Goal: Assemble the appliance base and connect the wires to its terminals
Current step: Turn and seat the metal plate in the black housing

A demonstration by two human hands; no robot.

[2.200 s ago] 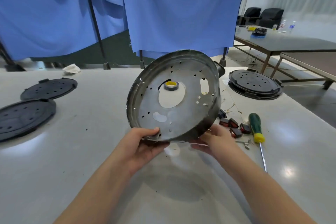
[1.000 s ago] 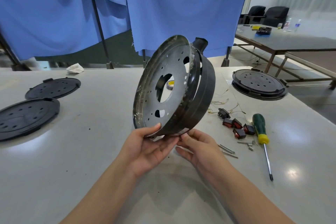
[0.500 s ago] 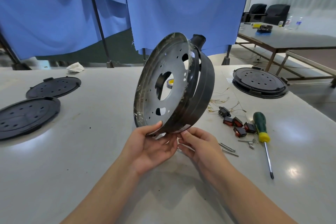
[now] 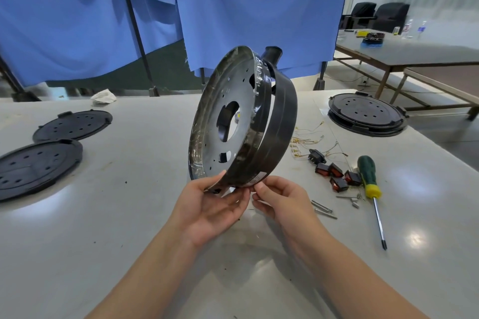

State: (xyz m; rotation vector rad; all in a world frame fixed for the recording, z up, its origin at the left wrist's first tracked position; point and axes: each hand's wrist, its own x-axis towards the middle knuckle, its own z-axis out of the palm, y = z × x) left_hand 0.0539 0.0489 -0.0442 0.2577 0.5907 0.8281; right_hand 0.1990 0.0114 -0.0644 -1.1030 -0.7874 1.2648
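I hold the appliance base upright on edge above the table: a round perforated metal plate (image 4: pixel 220 122) sitting partly out of a black plastic ring (image 4: pixel 282 127) with a spout-like stub at the top. My left hand (image 4: pixel 207 204) grips the plate's lower rim, thumb on its inner face. My right hand (image 4: pixel 280 199) pinches the lower edge of the ring near a white label. Thin wires with ring terminals (image 4: pixel 308 142) lie loose on the table behind the base.
To the right lie a black socket (image 4: pixel 316 156), several red rocker switches (image 4: pixel 337 176), a green-handled screwdriver (image 4: pixel 369 179) and several screws (image 4: pixel 324 208). Black round covers sit at left (image 4: pixel 39 166), (image 4: pixel 75 124) and right (image 4: pixel 365 114). Blue curtains hang behind.
The base has been turned from facing me flat-on to nearly edge-on, and lifted slightly. My right hand has shifted from cupping the rim to pinching its lower edge.
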